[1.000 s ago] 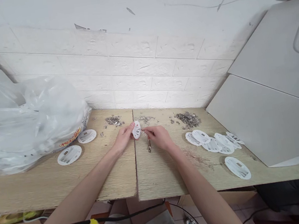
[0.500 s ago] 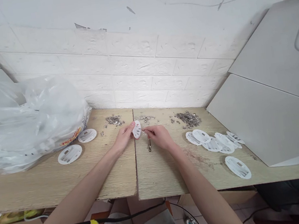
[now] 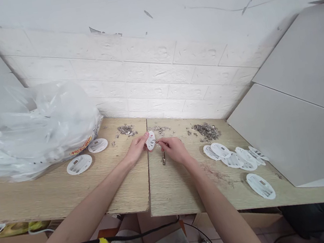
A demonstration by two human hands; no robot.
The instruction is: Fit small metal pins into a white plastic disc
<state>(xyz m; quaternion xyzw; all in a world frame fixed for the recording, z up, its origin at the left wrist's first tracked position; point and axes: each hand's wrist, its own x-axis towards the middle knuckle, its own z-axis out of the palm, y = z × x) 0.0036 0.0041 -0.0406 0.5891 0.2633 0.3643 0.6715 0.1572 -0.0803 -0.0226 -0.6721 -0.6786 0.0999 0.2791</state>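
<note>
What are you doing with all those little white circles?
The left hand holds a white plastic disc upright above the wooden table. The right hand pinches a tiny metal piece against it. Small metal bits lie in heaps near the wall, and more discs lie to the right.

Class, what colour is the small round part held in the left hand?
White, seen in the head view: round part, left hand.

both arms outstretched, left hand (image 3: 136, 149) and right hand (image 3: 173, 150) pinching

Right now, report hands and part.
Left hand holds white disc upright. Right hand pinches at its edge. Small tool lies beneath, nothing blocking.
</note>
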